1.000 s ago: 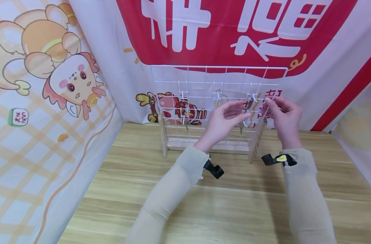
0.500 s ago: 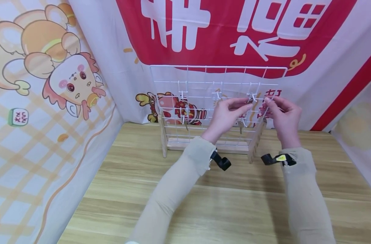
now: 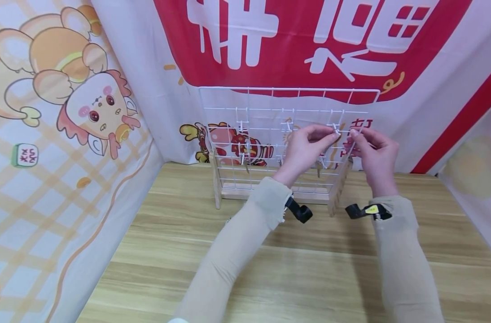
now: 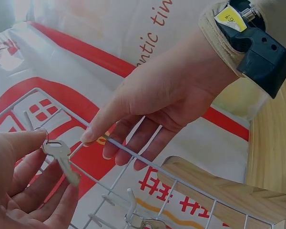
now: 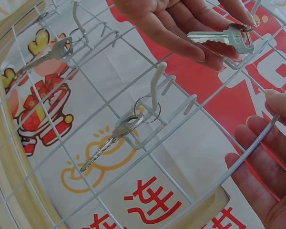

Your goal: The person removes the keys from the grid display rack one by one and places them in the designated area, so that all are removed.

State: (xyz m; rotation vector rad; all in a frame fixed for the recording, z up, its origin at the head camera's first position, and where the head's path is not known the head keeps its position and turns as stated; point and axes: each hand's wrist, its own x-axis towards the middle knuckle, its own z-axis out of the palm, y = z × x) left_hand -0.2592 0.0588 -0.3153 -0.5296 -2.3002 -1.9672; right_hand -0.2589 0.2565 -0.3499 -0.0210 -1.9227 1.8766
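Note:
My left hand [image 3: 304, 150] pinches the small ring of a silver key [image 4: 59, 155] between thumb and a finger, at the upper right hook of the white wire rack [image 3: 290, 90]. In the right wrist view the key [image 5: 219, 38] lies across the left hand's fingers, its ring close to the hook's tip; whether the hook passes through it I cannot tell. My right hand [image 3: 376, 150] grips the rack's right edge, thumb on one side and fingers on the other. Below, another key [image 5: 114, 133] hangs by its ring from a lower hook.
A further key [image 5: 55, 51] hangs on another hook, at the rack's lower left in the head view. Wooden feet [image 3: 215, 179] hold the rack upright on the wooden table [image 3: 294, 278]. Printed cloth [image 3: 164, 89] stands behind it and to both sides.
My left hand has moved right and slightly up with the key, to the upper right hook. The right hand has stayed on the rack's edge.

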